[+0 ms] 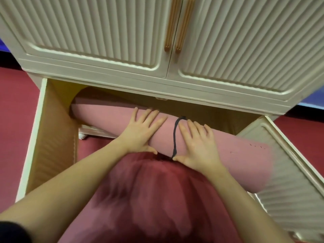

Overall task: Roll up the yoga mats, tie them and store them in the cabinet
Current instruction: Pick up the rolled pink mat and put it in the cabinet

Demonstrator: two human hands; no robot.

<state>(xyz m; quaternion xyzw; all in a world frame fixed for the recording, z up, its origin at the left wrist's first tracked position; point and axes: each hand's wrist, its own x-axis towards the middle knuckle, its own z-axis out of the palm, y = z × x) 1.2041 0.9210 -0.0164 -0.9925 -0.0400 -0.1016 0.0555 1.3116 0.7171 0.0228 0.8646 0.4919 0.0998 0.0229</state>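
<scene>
Tied pink mat point(122, 116) lies partly inside open cabinet point(52, 120)

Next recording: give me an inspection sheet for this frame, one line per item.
Surface: red floor under the cabinet.
Job's things: pink rolled mat, tied with a dark band, left end inside the open lower compartment of the cabinet; upper doors closed.
Clutter: nothing seen.
Grippers: left hand and right hand rest flat on the mat, either side of the band.
Cables: nothing seen.
Surroundings: lower doors swung open.
</scene>
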